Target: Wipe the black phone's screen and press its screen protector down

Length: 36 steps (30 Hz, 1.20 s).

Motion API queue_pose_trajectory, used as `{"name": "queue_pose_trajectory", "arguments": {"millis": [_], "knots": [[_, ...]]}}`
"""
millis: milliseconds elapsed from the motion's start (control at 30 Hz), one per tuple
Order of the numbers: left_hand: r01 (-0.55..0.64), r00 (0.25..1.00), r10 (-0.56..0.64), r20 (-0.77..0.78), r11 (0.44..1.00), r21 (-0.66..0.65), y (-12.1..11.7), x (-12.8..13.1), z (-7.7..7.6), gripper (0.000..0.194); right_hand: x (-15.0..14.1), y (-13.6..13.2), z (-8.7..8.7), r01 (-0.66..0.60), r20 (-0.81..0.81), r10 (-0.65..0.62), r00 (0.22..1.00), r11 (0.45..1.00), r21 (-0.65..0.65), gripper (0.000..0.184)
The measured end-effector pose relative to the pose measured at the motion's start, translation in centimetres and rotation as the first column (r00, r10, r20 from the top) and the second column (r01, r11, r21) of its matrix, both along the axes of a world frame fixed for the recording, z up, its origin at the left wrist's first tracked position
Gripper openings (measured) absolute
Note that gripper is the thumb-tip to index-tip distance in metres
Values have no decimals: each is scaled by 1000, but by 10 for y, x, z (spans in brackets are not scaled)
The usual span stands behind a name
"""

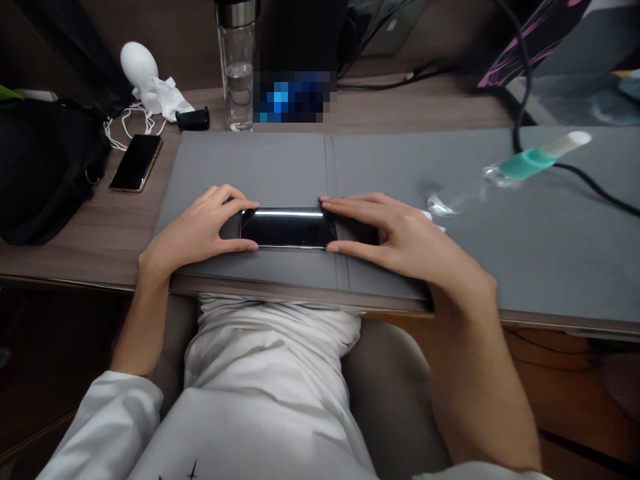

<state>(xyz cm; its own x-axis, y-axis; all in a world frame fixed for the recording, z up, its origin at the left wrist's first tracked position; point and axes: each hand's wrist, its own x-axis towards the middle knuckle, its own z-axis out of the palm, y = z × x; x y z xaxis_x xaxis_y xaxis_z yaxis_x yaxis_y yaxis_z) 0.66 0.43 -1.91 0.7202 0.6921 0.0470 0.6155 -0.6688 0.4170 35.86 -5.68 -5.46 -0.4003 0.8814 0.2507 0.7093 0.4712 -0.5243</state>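
A smartphone (pixel 290 228) with a dark, glossy screen lies lengthwise on the grey desk mat (pixel 250 167). At its left end, my left hand (pixel 200 223) pinches the long edges between thumb and fingers. My right hand (pixel 395 227) grips the right end the same way, thumb on the near edge and fingertips on the far one. Something dark shows beneath my right palm; I cannot make out what it is. Just beyond that hand lies a small piece of crumpled clear film (pixel 441 205).
A bottle with a teal band and white end (pixel 530 163) lies on the mat at right, near a black cable (pixel 595 181). Behind at left are another phone (pixel 137 163), a white egg-shaped object (pixel 139 63), a glass water bottle (pixel 240 80) and a black bag (pixel 45 160).
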Motion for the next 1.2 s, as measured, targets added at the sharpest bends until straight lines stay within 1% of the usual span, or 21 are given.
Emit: {"name": "queue_pose_trajectory", "arguments": {"millis": [233,467,667,1000,1200], "knots": [[-27,1000,27,5,999,-36,0,2,1,61,0,0,1,5,4,-5,1000,1000,-5,63],[-28,1000,28,-6,999,-45,-1,3,2,62,-1,0,3,12,6,-12,1000,999,-38,63],[-29,1000,29,-5,999,-39,0,3,2,62,0,0,1,12,-13,-12,1000,1000,-7,62],[-28,1000,28,2,999,-44,0,2,2,60,0,0,4,14,2,-14,1000,999,-31,61],[-22,1000,22,13,999,-25,0,2,1,60,-1,-1,4,15,12,-14,1000,999,-30,62]]}}
